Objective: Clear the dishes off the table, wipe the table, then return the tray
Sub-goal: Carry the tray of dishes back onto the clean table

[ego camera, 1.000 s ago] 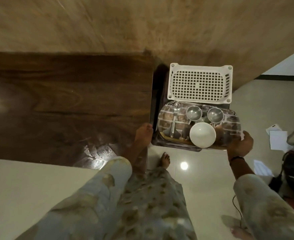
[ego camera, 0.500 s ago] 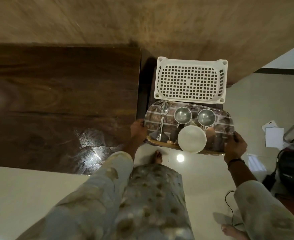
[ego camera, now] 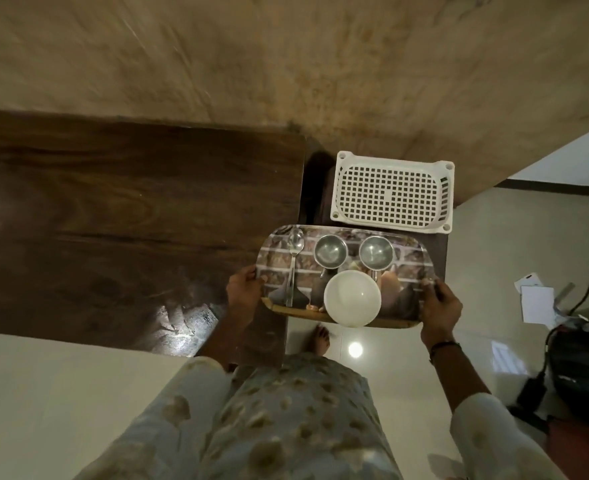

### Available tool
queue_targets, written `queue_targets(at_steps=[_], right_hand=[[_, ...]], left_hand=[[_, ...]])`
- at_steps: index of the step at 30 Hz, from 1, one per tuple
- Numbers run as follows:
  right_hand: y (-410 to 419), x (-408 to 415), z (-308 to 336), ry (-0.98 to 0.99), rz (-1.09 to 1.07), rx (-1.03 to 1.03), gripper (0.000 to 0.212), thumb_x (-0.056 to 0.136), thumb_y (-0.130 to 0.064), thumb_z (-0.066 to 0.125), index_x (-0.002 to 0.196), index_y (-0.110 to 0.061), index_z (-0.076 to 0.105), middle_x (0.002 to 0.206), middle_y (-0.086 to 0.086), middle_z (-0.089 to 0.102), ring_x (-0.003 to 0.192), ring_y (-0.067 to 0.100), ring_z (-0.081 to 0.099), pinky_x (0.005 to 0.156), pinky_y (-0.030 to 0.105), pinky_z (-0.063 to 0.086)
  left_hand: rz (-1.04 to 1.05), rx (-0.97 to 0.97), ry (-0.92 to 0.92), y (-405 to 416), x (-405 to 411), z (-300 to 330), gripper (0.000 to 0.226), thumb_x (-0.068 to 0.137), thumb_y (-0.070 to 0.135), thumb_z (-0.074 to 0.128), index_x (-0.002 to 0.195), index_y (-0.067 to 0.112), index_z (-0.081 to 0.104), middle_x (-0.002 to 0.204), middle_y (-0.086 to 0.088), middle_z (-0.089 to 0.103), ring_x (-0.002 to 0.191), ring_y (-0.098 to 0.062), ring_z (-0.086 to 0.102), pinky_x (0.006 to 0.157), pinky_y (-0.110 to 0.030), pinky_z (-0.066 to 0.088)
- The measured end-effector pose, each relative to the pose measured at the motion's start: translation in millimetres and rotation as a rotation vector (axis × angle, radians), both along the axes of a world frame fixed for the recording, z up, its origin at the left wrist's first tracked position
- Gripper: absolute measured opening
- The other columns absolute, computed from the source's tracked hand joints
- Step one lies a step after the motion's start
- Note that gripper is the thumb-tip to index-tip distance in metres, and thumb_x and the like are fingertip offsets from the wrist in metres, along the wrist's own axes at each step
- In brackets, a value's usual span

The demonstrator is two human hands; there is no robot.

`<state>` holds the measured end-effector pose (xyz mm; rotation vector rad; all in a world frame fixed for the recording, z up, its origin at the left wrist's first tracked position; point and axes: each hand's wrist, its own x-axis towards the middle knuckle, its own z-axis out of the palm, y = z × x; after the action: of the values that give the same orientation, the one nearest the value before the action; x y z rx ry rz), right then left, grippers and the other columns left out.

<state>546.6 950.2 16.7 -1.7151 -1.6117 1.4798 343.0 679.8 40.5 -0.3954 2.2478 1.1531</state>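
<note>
I hold a patterned tray (ego camera: 412, 258) level in both hands, just right of the dark wooden table (ego camera: 130, 230). My left hand (ego camera: 243, 292) grips its left edge and my right hand (ego camera: 440, 308) grips its right edge. On the tray lie a spoon (ego camera: 293, 261), two steel cups (ego camera: 330, 251) (ego camera: 375, 252) and a white bowl (ego camera: 352, 298) at the near edge.
A white perforated plastic basket (ego camera: 392, 192) stands upside down just beyond the tray, on a dark low stand (ego camera: 315, 188) beside the table. Papers (ego camera: 537, 301), cables and a dark bag (ego camera: 584, 362) lie on the tiled floor at right. A wall rises behind.
The tray has come up off the low stand and shifted left toward the table. My left hand went from the table edge to the tray's left edge.
</note>
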Motion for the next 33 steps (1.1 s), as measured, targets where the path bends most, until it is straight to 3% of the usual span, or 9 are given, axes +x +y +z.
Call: queue_targets(at_steps=[3, 6, 8, 13, 18, 20, 23, 28, 33], right_hand=[[-35.2, -23.6, 21.7, 0.065, 0.022, -0.019, 0.021, 0.092, -0.012, 0.062, 0.112, -0.009, 0.069, 0.091, 0.006, 0.069, 0.084, 0.016, 0.060, 0.078, 0.034, 0.053], [-79.2, -50.0, 42.7, 0.136, 0.080, -0.003, 0.021, 0.093, -0.011, 0.061, 0.111, -0.004, 0.069, 0.089, 0.004, 0.068, 0.073, 0.001, 0.060, 0.069, 0.018, 0.054], [-111.1, -70.1, 53.3, 0.185, 0.044, -0.031, 0.026, 0.091, -0.010, 0.064, 0.115, -0.001, 0.067, 0.095, 0.008, 0.068, 0.074, 0.003, 0.060, 0.067, 0.013, 0.053], [-199.4, -123.6, 75.4, 0.309, -0.009, -0.195, 0.030, 0.087, -0.011, 0.069, 0.116, -0.004, 0.067, 0.090, 0.005, 0.071, 0.076, 0.013, 0.062, 0.066, 0.024, 0.056], [-285.9, -176.6, 92.9, 0.413, -0.052, -0.312, 0.026, 0.086, -0.006, 0.068, 0.112, -0.007, 0.066, 0.069, -0.008, 0.072, 0.056, 0.002, 0.063, 0.054, 0.018, 0.054], [-313.6, -194.9, 94.3, 0.414, -0.062, -0.364, 0.023, 0.086, -0.006, 0.069, 0.109, -0.005, 0.067, 0.067, -0.006, 0.071, 0.051, 0.004, 0.060, 0.048, 0.019, 0.050], [-350.9, -221.8, 90.9, 0.383, -0.031, -0.423, 0.025, 0.087, -0.014, 0.069, 0.110, -0.005, 0.068, 0.068, -0.003, 0.069, 0.053, 0.011, 0.052, 0.046, 0.020, 0.044], [-400.5, -258.7, 89.6, 0.384, -0.039, -0.483, 0.006, 0.089, -0.009, 0.065, 0.084, -0.011, 0.067, 0.057, -0.008, 0.068, 0.042, 0.005, 0.051, 0.041, 0.016, 0.042], [-431.3, -290.6, 70.5, 0.355, -0.029, -0.534, 0.004, 0.088, -0.011, 0.065, 0.086, -0.011, 0.068, 0.079, 0.002, 0.066, 0.056, 0.011, 0.056, 0.045, 0.019, 0.046]], left_hand=[[0.151, 0.083, -0.020, -43.3, -12.6, 10.2, 0.033, 0.079, -0.002, 0.066, 0.112, -0.002, 0.064, 0.105, -0.021, 0.068, 0.084, -0.026, 0.069, 0.083, -0.045, 0.056], [0.336, 0.260, -0.064, -90.5, -28.7, 29.6, 0.024, 0.081, -0.004, 0.063, 0.104, 0.003, 0.067, 0.084, -0.007, 0.073, 0.056, -0.004, 0.066, 0.063, -0.028, 0.058], [0.430, 0.378, -0.121, -126.0, -43.7, 42.9, 0.022, 0.082, -0.003, 0.063, 0.102, 0.005, 0.067, 0.072, 0.001, 0.073, 0.058, -0.008, 0.068, 0.057, -0.026, 0.059], [0.530, 0.535, -0.144, -227.0, -91.0, 53.4, 0.039, 0.081, 0.002, 0.063, 0.120, -0.001, 0.060, 0.124, -0.022, 0.060, 0.112, -0.036, 0.060, 0.097, -0.048, 0.049], [0.520, 0.669, -0.133, -319.9, -130.7, 75.8, 0.041, 0.087, 0.009, 0.058, 0.126, 0.000, 0.054, 0.124, -0.020, 0.058, 0.087, -0.022, 0.067, 0.079, -0.034, 0.057], [0.549, 0.689, -0.124, -351.0, -147.8, 80.9, 0.042, 0.087, 0.009, 0.057, 0.128, -0.001, 0.052, 0.126, -0.020, 0.056, 0.086, -0.021, 0.068, 0.073, -0.030, 0.059], [0.619, 0.698, -0.112, -393.3, -171.9, 82.9, 0.041, 0.085, 0.010, 0.061, 0.124, -0.001, 0.056, 0.130, -0.022, 0.056, 0.111, -0.034, 0.060, 0.080, -0.035, 0.058], [0.746, 0.654, -0.105, -435.8, -202.0, 86.1, 0.036, 0.085, 0.003, 0.060, 0.120, -0.005, 0.058, 0.124, -0.020, 0.060, 0.099, -0.031, 0.065, 0.063, -0.032, 0.060], [0.771, 0.564, -0.080, -461.3, -219.9, 75.5, 0.034, 0.084, 0.006, 0.063, 0.116, -0.006, 0.060, 0.117, -0.018, 0.063, 0.103, -0.030, 0.063, 0.069, -0.033, 0.060]])
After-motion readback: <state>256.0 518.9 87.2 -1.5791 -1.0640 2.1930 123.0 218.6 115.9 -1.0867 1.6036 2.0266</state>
